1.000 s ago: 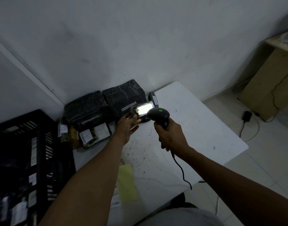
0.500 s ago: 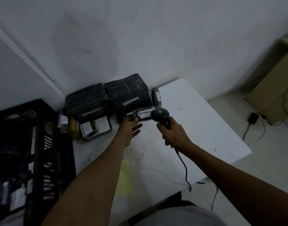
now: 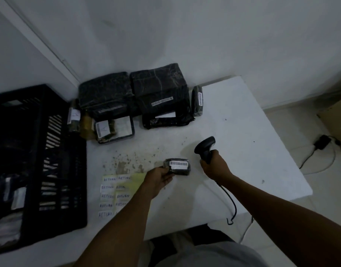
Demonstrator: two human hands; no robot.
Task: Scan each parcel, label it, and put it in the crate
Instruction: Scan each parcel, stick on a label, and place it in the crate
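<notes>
My left hand point(image 3: 159, 178) holds a small black parcel point(image 3: 180, 167) with a white barcode sticker on top, just above the white table point(image 3: 243, 151). My right hand point(image 3: 214, 166) grips the handle of a black barcode scanner point(image 3: 204, 148), its head raised and pointing away to the right of the parcel. A sheet of handwritten RETURN labels point(image 3: 115, 195) lies on the table under my left forearm. The black slatted crate point(image 3: 38, 160) stands at the left and holds several labelled parcels.
Several black wrapped parcels point(image 3: 158, 89) are stacked against the wall at the table's far edge, with a slim one point(image 3: 197, 101) at their right. Small packets point(image 3: 106, 128) lie beside the crate. The scanner cable point(image 3: 231, 205) hangs over the near edge. A charger point(image 3: 322, 144) lies on the floor.
My left hand pulled the small parcel from the stack at the wall back toward me, near the labels. The scanner drew back with my right hand and its light no longer falls on the barcode.
</notes>
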